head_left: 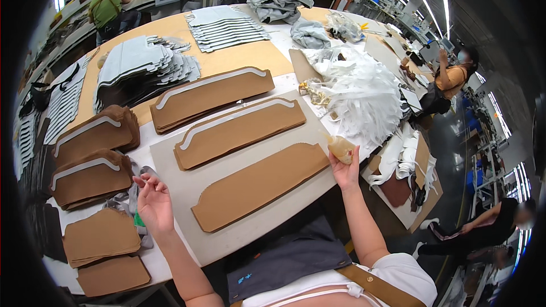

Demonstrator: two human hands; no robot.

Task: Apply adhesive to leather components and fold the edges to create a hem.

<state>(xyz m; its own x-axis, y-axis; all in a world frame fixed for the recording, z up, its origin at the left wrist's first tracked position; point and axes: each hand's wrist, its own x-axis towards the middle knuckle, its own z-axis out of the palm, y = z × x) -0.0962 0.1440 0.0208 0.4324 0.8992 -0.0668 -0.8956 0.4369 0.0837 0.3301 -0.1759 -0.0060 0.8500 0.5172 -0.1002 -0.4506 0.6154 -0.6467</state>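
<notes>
Looking down from the head, a tilted, translucent yellowish bottle [341,149] is gripped in the right hand [346,169], near the right end of a brown panel stack [259,187]; its contents cannot be distinguished. The left hand [154,202] is held open, fingers loosely curled.

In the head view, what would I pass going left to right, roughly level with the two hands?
Strip-topped brown stack, left hand, plain brown stack, right hand holding a translucent bottle, dark reddish piece.
</notes>
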